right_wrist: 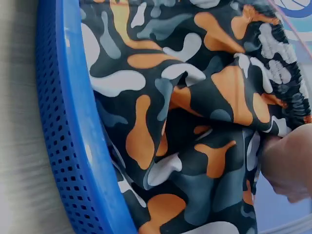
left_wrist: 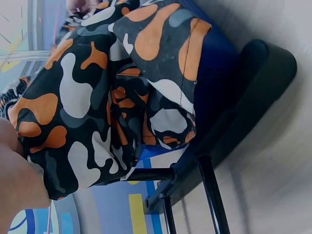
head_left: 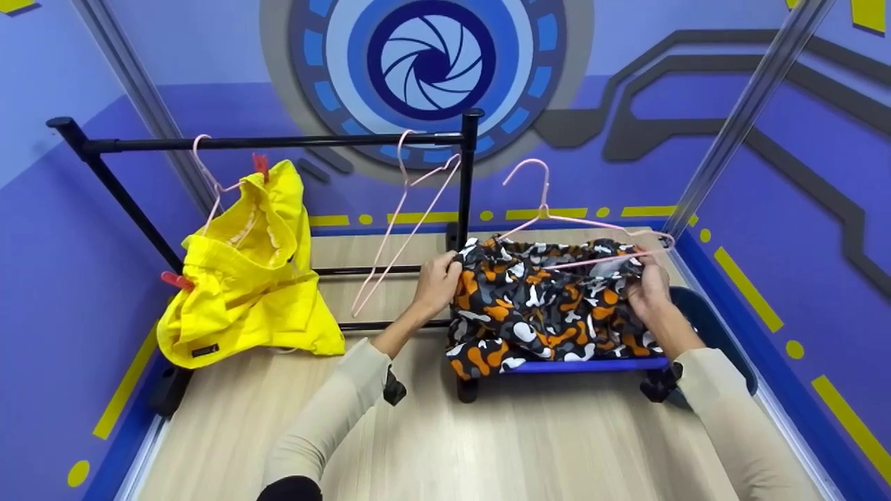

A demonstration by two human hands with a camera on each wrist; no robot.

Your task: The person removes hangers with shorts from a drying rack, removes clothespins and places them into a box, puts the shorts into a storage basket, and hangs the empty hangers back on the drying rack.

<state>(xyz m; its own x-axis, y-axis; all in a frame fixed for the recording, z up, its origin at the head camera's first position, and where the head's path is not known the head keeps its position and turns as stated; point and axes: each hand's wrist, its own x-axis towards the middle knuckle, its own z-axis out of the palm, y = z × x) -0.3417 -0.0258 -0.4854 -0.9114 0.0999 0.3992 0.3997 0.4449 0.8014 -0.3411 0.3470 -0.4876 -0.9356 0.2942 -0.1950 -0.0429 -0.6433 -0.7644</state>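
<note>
Camouflage shorts (head_left: 536, 306) in black, grey, white and orange spread between my hands, their gathered elastic waistband facing up. My left hand (head_left: 437, 284) grips the waistband's left corner. At the other corner, my right hand (head_left: 651, 284) holds the waistband near the end of a pink hanger (head_left: 545, 211). The hanger's left shoulder dips into the waist opening; its right end sticks out above my right hand. In the right wrist view, the shorts' folded cloth (right_wrist: 195, 107) lies beside a blue basket (right_wrist: 78, 97). Cloth hides most fingers.
Left stands a black rack (head_left: 292, 142). Yellow shorts (head_left: 250, 278) hang there with red clips (head_left: 260, 167), beside a bare pink hanger (head_left: 397, 229). A dark teal bin (head_left: 710, 334) sits behind my right forearm. Patterned walls (head_left: 800, 229) enclose the wooden table (head_left: 557, 438).
</note>
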